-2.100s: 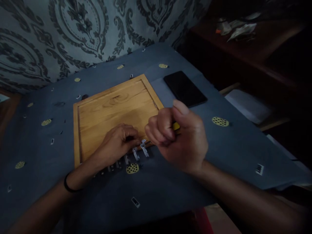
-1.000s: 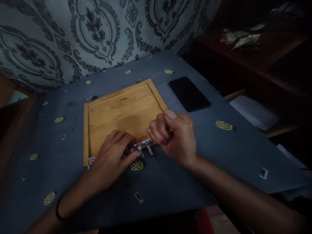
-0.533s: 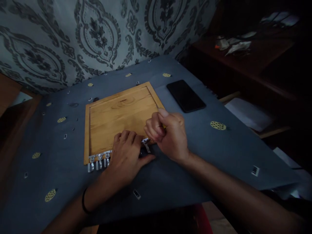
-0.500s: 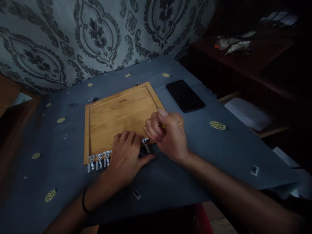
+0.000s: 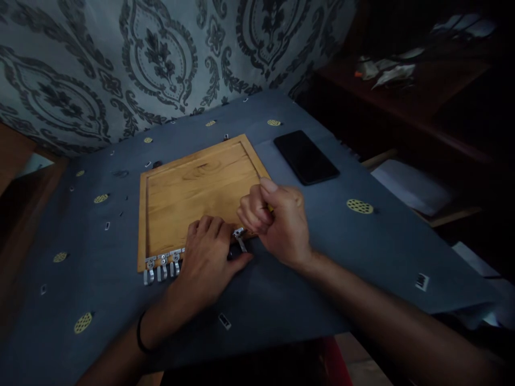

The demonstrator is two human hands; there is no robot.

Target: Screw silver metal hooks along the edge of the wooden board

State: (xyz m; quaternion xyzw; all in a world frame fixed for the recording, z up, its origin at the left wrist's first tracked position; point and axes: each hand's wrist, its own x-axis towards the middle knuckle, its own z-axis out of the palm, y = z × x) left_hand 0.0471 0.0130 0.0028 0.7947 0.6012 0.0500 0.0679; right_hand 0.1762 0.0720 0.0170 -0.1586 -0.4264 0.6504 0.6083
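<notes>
A framed wooden board (image 5: 193, 187) lies on the table with metal hooks along its near edge. Several silver hooks (image 5: 162, 268) show at the left of that edge. My left hand (image 5: 207, 246) grips the edge, its fingers bent over the wood and its thumb beside another metal hook (image 5: 240, 238) further right. Whatever is beneath the palm is hidden. Above the board's near right corner, my right hand (image 5: 277, 220) is closed in a fist, thumb uppermost, around a yellow-handled tool (image 5: 270, 207). Only a sliver of yellow shows, and the tool's tip is hidden.
A black phone (image 5: 306, 157) lies right of the board on the blue patterned tablecloth (image 5: 322, 257). A small dark object (image 5: 157, 164) sits behind the board. Patterned fabric (image 5: 161, 59) rises at the back. A dark wooden shelf (image 5: 438, 91) holds crumpled items at right.
Both hands keep nearly the same place and grip. The view has shifted very slightly; the board and hooks show no clear movement.
</notes>
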